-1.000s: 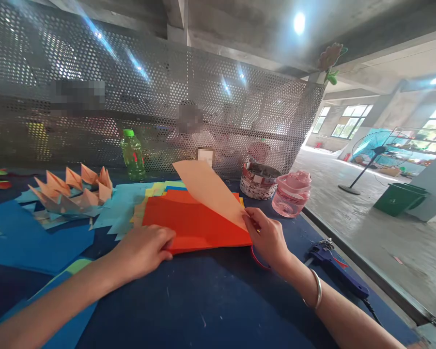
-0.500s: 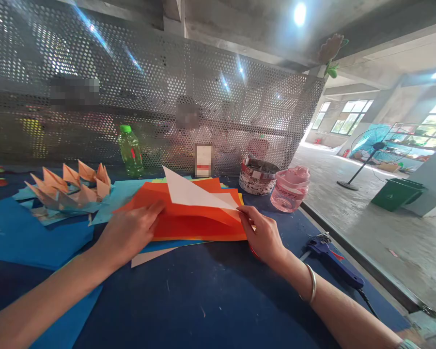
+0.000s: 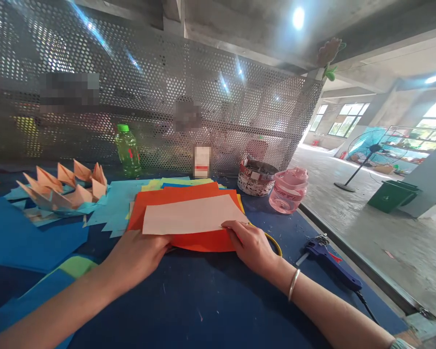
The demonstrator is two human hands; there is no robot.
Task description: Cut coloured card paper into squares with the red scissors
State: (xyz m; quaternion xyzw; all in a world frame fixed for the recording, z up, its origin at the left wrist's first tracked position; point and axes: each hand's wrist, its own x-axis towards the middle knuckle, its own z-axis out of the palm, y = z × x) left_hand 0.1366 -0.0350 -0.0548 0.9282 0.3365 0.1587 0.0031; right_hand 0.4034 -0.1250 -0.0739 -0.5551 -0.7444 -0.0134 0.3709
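A pale pink sheet of paper [image 3: 191,215] lies across a red-orange sheet of paper [image 3: 203,243], whose near edge bows downward. My right hand [image 3: 254,245] is closed on the pink sheet's lower right end, thumb and fingers pressed together. Closed at the left end of the sheets is my left hand [image 3: 143,254]; the pink sheet's near edge covers part of its fingers, and it seems to grip the orange sheet. A yellow loop [image 3: 275,242] shows just beyond my right hand; what it belongs to is hidden.
Folded peach paper points form a ring [image 3: 76,194] at left, near blue sheets [image 3: 39,242]. Behind stand a green bottle [image 3: 128,152], a round tub [image 3: 256,178] and a pink jug [image 3: 288,191]. A glue gun [image 3: 330,261] lies at right. A perforated metal screen [image 3: 210,82] rises behind.
The pink sheet has come down from its raised, tilted position and lies flatter across the orange. Both hands have shifted slightly nearer me. The yellow loop now shows beside my right hand.
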